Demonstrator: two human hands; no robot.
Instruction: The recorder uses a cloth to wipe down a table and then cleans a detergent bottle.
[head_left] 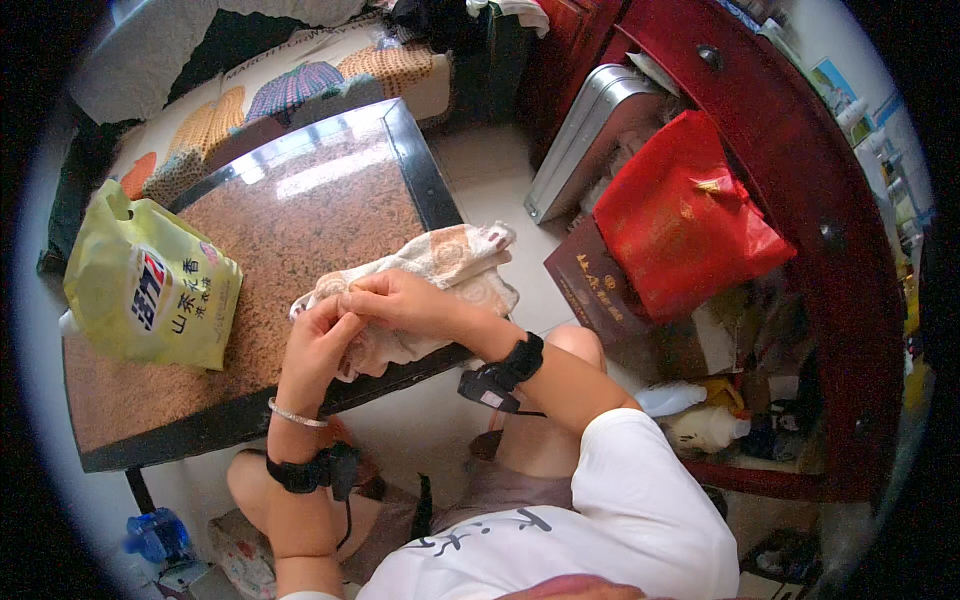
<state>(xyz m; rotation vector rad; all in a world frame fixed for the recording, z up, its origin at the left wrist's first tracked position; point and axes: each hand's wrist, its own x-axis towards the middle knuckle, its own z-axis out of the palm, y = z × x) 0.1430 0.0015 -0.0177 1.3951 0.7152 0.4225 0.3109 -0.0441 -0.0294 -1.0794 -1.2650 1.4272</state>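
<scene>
you have the cloth (468, 268) pinched between the fingers of your left hand (322, 325) and right hand (405, 303), but it's rumpled over the table (150, 400), so the handling looks unfinished.

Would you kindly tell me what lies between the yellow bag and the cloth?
Only a strip of the brown tabletop lies between the yellow bag and the cloth; this shows in the head view.

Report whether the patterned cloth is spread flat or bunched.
Bunched: the patterned cloth shows creases and an uneven outline around the left hand and right hand. Whether layers are folded underneath, I cannot tell.
</scene>
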